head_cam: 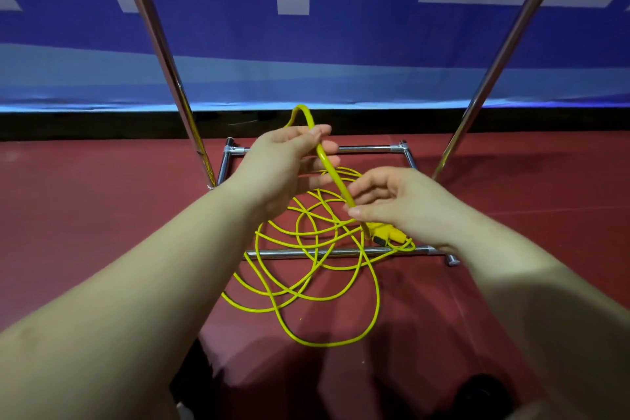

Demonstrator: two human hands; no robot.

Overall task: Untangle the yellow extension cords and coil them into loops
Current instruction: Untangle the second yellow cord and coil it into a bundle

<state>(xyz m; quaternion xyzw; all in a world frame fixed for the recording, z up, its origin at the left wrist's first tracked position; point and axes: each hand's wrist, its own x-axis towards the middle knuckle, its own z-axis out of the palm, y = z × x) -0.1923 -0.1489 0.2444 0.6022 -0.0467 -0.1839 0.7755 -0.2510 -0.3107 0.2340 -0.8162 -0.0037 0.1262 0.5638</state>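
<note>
A yellow extension cord (308,283) lies in loose tangled loops on the red floor, draped over a chrome bar. One stretch of it rises from the pile. My left hand (289,160) grips that stretch near its top, where it bends over in a small arch. My right hand (392,201) pinches the same stretch lower down, just above the yellow plug end (383,235), which hangs under my right palm.
A chrome rack base (327,252) frames the cord pile, with a far bar (368,148) and two slanted poles (163,54) (504,54) rising left and right. A blue and white banner (313,27) stands behind. Dark objects sit at the bottom edge.
</note>
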